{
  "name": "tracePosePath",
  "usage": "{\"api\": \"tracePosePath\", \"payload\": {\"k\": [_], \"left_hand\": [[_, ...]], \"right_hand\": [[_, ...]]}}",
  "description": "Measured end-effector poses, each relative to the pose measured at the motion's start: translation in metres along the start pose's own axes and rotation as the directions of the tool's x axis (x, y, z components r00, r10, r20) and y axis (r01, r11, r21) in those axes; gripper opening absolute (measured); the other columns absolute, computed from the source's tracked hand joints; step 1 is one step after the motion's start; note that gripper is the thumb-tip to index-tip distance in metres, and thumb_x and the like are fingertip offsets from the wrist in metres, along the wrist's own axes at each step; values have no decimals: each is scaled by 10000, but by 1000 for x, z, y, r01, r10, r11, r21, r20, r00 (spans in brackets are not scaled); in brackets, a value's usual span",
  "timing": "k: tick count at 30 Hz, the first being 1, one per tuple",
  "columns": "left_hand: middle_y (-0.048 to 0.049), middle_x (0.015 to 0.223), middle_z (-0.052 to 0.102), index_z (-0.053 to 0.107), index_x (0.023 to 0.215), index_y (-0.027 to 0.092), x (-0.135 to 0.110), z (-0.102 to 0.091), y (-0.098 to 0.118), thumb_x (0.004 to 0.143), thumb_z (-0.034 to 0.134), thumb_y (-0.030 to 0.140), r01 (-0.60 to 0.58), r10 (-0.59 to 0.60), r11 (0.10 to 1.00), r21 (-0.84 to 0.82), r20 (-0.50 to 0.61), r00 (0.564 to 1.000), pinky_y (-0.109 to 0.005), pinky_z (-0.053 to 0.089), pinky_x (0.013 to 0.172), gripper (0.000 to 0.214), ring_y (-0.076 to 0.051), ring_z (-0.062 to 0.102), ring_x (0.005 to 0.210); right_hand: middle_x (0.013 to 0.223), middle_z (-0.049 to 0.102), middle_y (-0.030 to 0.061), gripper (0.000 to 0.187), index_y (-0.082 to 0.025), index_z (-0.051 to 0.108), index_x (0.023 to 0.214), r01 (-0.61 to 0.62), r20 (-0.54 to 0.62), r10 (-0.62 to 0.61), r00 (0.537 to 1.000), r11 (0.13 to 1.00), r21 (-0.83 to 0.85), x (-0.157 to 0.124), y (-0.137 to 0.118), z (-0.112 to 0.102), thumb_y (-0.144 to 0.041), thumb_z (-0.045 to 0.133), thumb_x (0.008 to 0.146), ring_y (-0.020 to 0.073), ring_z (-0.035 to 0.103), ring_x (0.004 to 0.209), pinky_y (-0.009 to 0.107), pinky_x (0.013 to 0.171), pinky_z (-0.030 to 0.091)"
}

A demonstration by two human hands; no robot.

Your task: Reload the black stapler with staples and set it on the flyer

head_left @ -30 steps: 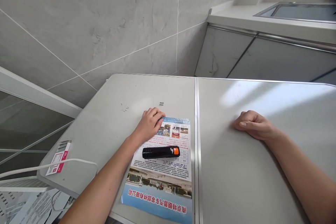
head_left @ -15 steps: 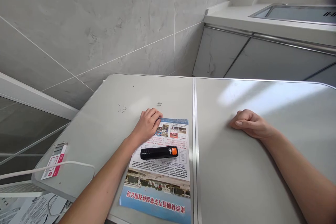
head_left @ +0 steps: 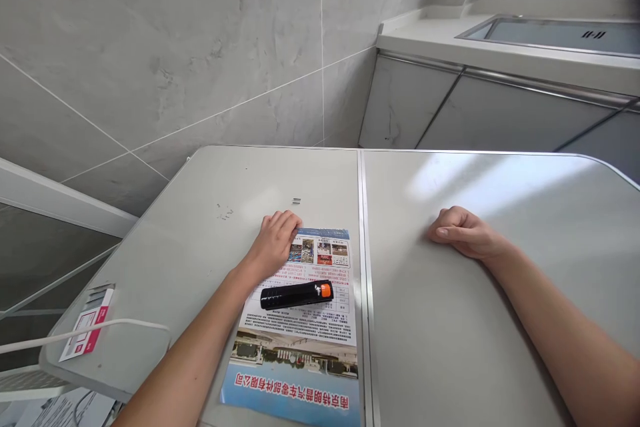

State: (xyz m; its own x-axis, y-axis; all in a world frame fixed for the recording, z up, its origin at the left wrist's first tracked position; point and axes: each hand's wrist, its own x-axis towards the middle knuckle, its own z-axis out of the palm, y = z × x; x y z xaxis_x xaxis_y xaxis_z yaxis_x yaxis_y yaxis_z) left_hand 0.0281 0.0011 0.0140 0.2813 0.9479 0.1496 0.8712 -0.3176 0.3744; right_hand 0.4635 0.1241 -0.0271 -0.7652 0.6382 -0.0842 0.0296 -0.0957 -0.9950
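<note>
My left hand rests palm down over the upper left edge of a printed leaflet, its fingers curled in. Whether it pinches the paper is hidden. Across the leaflet lies a black stapler with an orange patch at its right end, untouched and just below my left hand. Two short metal staple strips lie a little beyond my fingers. On the right half of the table, my right hand lies on its side in a loose fist, with nothing visible in it.
The pale folding table has a metal seam down its middle. A pink and white packet sits at its left edge, crossed by a white cable. Small dark bits dot the surface. A counter with a sink stands behind right.
The whole view has shifted, so the table and hands appear slightly further left. Neither hand nor the stapler has visibly moved on the table.
</note>
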Motion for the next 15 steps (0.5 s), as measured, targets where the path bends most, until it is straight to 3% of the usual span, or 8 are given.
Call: {"api": "tracePosePath", "payload": {"k": [8, 12, 15], "left_hand": [[-51, 1006, 627, 498, 978, 245, 0, -4, 3, 1021, 331, 103, 13, -12, 999, -41, 15, 1000, -405, 354, 845, 223, -245, 532, 925], [-47, 999, 620, 494, 987, 243, 0, -4, 3, 1029, 342, 125, 15, -14, 999, -38, 26, 1000, -408, 354, 850, 197, -242, 527, 924], [-46, 1012, 615, 487, 992, 242, 0, -4, 2, 1041, 311, 127, 17, -15, 998, -63, 27, 1000, -413, 357, 866, 215, -236, 522, 933]], "right_hand": [[585, 127, -65, 637, -229, 165, 578, 23, 34, -22, 999, 999, -25, 2, -3, 3, -423, 652, 941, 94, 109, 546, 314, 519, 132], [595, 139, -67, 638, -221, 167, 591, 11, 94, 2, 996, 990, -138, 3, -8, 5, -424, 648, 958, 89, 122, 550, 297, 523, 137], [591, 202, -69, 576, -207, 285, 584, -16, 156, 57, 986, 968, -250, 6, -19, 14, -435, 646, 971, 86, 178, 547, 277, 520, 158]]}}
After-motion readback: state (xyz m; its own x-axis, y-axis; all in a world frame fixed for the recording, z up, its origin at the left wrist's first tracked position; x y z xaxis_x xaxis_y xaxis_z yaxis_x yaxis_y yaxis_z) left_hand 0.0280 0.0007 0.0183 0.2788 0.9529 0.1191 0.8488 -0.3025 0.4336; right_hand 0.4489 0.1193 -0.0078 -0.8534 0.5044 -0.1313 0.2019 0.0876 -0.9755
